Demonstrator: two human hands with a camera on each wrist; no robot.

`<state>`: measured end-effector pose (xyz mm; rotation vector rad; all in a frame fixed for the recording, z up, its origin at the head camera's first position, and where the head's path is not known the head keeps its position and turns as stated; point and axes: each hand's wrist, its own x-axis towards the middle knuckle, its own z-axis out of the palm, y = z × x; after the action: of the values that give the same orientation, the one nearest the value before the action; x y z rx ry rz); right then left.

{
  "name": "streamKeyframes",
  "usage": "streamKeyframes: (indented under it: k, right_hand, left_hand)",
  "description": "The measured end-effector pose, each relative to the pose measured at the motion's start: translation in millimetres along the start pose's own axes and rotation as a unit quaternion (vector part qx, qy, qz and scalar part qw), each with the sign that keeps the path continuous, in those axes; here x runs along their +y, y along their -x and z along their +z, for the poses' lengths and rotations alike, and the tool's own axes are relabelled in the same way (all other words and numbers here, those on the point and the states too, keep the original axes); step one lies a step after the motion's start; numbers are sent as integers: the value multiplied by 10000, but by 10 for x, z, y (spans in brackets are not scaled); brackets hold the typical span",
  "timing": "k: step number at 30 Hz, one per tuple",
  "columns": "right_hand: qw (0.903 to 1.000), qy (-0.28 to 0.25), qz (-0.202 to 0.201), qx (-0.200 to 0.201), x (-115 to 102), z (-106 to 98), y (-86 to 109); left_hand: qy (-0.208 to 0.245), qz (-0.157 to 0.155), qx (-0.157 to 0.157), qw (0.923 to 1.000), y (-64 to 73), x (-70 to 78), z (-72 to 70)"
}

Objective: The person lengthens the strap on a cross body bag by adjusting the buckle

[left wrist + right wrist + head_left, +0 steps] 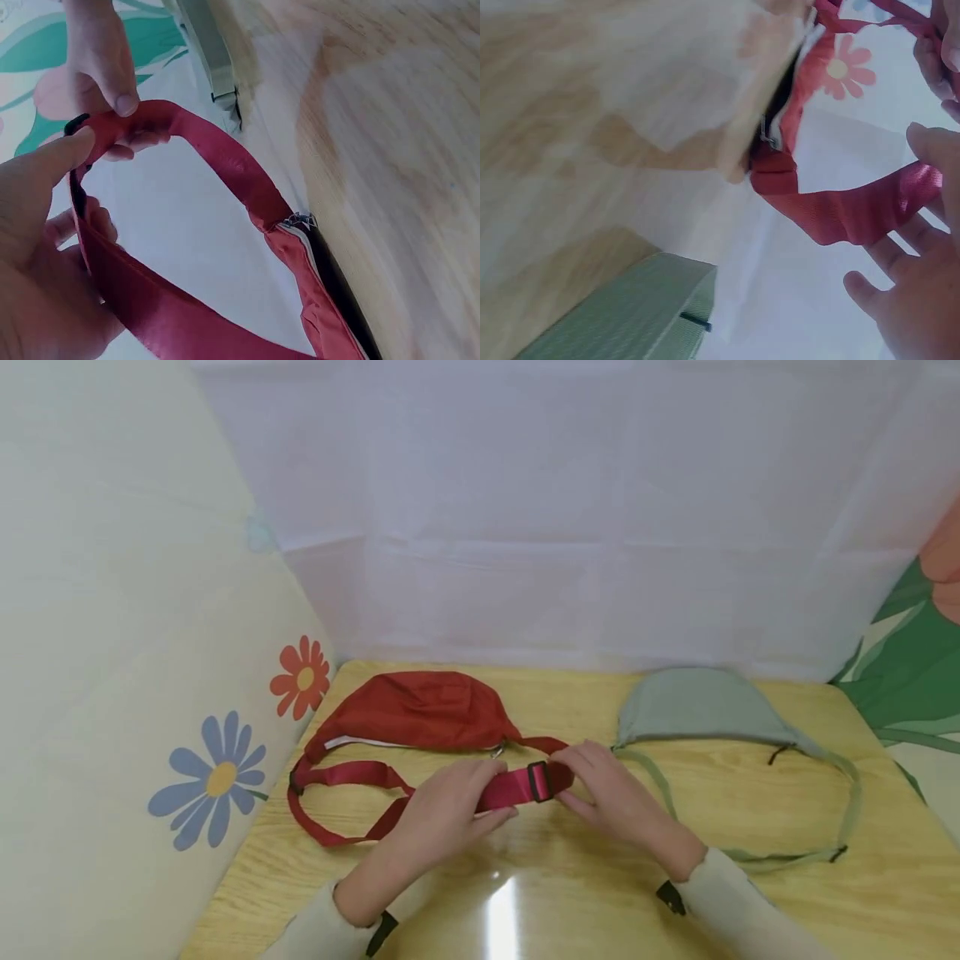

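Observation:
A red waist bag [420,710] lies on the table's left half, its strap looping toward me. My left hand [446,810] pinches the red strap [506,790] between thumb and fingers. On the other side of a black slide buckle [539,782], my right hand [618,793] holds the same strap. In the left wrist view the strap [225,161] arches up from the bag's zipper end, with both thumbs on it. The right wrist view has the right hand's fingers [907,255] behind the strap [847,214]. The zipper shows a metal pull [769,135].
On the right of the wooden table [570,893] lies a grey-green waist bag [697,706], its thin green strap [853,802] looped toward the front. A white cloth [487,527] hangs behind. Flower-printed cloth [112,610] stands at the left, leaf-printed cloth at the right.

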<state>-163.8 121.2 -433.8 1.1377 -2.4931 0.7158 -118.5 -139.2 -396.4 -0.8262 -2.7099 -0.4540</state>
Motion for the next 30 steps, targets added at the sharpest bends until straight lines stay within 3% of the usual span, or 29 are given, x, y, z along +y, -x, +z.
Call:
streamKeyframes:
  k: [4, 8, 20, 30]
  right_hand:
    - [9996, -268, 97, 41, 4, -26, -47]
    - [9982, -577, 148, 52, 13, -32, -83]
    - [9859, -1631, 301, 205, -74, -20, -171]
    - [9805, -1918, 387, 162, -125, -40, -227]
  left_hand:
    - [-78, 212, 513, 9984, -27, -34, -11]
    - [58, 242, 717, 9971, -50, -60, -33]
    - [309, -19, 732, 9968, -69, -81, -67]
    - [489, -170, 675, 9964, -56, -100, -104]
